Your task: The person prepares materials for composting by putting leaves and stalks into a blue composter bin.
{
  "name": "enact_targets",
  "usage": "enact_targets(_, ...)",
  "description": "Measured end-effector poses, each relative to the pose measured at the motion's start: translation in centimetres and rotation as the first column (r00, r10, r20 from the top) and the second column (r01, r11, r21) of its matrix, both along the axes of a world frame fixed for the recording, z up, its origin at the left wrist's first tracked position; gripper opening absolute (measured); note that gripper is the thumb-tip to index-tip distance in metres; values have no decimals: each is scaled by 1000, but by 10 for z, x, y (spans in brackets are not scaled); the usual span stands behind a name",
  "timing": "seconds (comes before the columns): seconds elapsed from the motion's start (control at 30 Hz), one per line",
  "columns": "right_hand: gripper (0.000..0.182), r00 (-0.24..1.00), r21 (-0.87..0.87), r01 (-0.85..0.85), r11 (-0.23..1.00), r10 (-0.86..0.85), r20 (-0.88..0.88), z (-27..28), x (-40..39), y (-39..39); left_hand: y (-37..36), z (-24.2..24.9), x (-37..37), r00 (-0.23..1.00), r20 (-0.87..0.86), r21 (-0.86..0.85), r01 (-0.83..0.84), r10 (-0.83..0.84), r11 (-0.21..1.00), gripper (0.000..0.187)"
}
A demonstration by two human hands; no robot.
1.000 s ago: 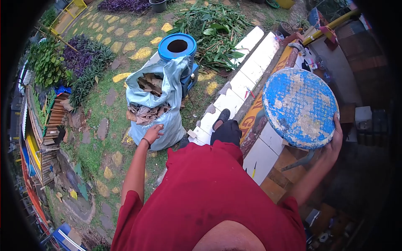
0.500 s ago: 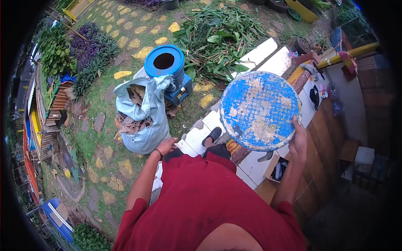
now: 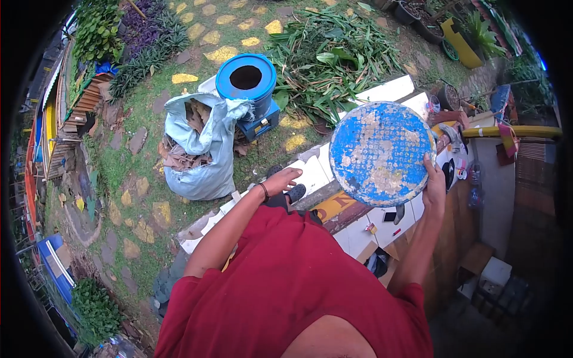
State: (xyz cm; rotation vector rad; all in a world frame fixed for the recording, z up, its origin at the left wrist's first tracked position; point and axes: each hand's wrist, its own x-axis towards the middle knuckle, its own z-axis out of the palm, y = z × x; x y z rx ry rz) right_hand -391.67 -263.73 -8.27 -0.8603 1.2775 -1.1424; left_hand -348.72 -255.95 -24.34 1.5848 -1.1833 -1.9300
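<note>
My right hand [image 3: 436, 182] grips the right edge of a round blue lid [image 3: 382, 154], whose surface is worn and stained pale. My left hand [image 3: 280, 181] is empty, with its fingers apart, above the white tiled ledge. A light blue woven sack [image 3: 209, 170] of dry brown leaves stands on the grass at the left, its mouth open. Behind it is a blue machine [image 3: 246, 80] with a round dark opening in its top.
A heap of cut green leaves [image 3: 331, 59] lies beyond the ledge [image 3: 313, 176]. Yellow stepping stones [image 3: 221, 53] dot the grass. Plant pots [image 3: 407, 13] and a yellow rail [image 3: 513, 132] are at the right. An open box [image 3: 377, 261] sits by my right arm.
My left hand has moved forward and right, away from my side, and its fingers now reach out. The lid is still in my right hand, slightly farther right. The view has shifted.
</note>
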Motion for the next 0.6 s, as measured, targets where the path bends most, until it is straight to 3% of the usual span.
enact_targets(0.13,50,999,19,21,1000,-20,-26,15,6,-21,-34,-8,-2,979,-199,50,-44,53,998,73)
enact_targets(0.27,52,997,57,-75,995,76,-8,29,27,-43,-73,-4,2,924,-338,113,-148,178,983,85)
enact_targets(0.33,51,993,72,-114,991,116,-24,25,37,-56,-86,-2,1,860,-457,114,-196,227,974,82)
enact_targets(0.5,45,961,92,-270,959,274,-41,7,82,-90,-146,-17,16,760,-541,193,-305,360,933,61)
enact_targets(0.57,44,925,121,-371,921,377,-34,-7,100,-105,-165,0,25,635,-649,179,-408,419,895,54)
enact_targets(0.6,44,914,132,-394,910,402,-45,-13,106,-113,-174,7,29,636,-646,174,-416,422,893,54)
